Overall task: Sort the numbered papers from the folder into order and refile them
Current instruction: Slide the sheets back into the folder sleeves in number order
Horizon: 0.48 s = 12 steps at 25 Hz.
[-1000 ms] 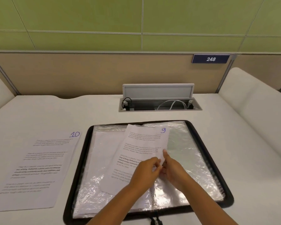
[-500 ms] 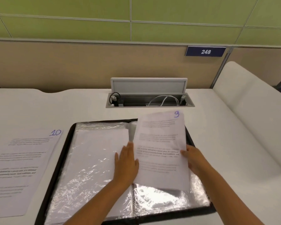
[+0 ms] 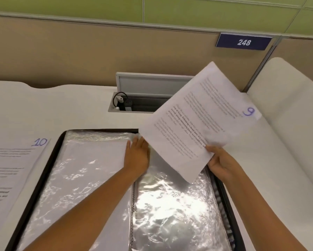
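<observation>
White desk (image 3: 83,105) under a beige partition, head view: black-edged open folder of shiny plastic sleeves (image 3: 90,178) lying flat. Left hand (image 3: 136,156) pressing flat, fingers straight, near the folder's spine. Right hand (image 3: 222,163) pinching the printed white sheet marked 9 (image 3: 197,120), lifted and tilted above the folder's right page. White sheet marked 10 (image 3: 12,171) lying left of the folder.

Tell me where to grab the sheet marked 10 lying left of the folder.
Take the sheet marked 10 at its right edge beside the folder, coming from the right. It lies flat on the desk, so slide fingers under that free edge; its left side runs out of view.
</observation>
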Each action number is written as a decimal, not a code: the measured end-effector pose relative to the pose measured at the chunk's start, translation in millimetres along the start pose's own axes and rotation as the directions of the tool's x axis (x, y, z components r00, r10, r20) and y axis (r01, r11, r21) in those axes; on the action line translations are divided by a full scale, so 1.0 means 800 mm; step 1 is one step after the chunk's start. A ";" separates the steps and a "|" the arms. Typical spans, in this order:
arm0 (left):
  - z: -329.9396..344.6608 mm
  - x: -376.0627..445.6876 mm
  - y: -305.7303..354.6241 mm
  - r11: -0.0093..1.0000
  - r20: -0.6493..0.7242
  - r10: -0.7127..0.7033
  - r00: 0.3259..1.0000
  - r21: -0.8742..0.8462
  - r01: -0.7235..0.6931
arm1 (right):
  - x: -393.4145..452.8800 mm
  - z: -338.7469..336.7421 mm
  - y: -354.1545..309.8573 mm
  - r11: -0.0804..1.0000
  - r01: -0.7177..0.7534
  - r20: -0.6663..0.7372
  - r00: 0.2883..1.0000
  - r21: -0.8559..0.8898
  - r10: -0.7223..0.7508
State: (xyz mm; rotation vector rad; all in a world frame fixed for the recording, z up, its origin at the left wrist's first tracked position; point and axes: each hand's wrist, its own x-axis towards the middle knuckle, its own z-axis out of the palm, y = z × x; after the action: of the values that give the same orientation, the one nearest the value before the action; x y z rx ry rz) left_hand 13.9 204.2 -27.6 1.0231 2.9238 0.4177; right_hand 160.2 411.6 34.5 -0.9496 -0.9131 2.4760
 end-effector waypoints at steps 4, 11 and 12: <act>0.014 0.011 0.001 0.999 -0.259 0.035 0.965 -0.001 -0.037 | 0.035 0.010 -0.001 0.999 0.005 -0.017 1.000 0.032 -0.005; 0.011 0.047 -0.012 0.989 -0.401 -0.070 0.914 -0.146 0.011 | 0.092 0.055 -0.028 0.986 0.090 0.005 0.996 0.138 -0.091; 0.013 0.047 -0.012 0.989 -0.406 -0.070 0.911 -0.144 0.012 | 0.101 0.065 -0.032 0.983 0.113 -0.011 0.994 0.145 -0.112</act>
State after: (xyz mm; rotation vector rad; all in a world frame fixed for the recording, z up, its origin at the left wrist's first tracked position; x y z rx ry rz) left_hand -20.5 223.1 -37.5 0.9519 3.2038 0.9270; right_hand 68.2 448.2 43.2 -0.8302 -0.7518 2.4072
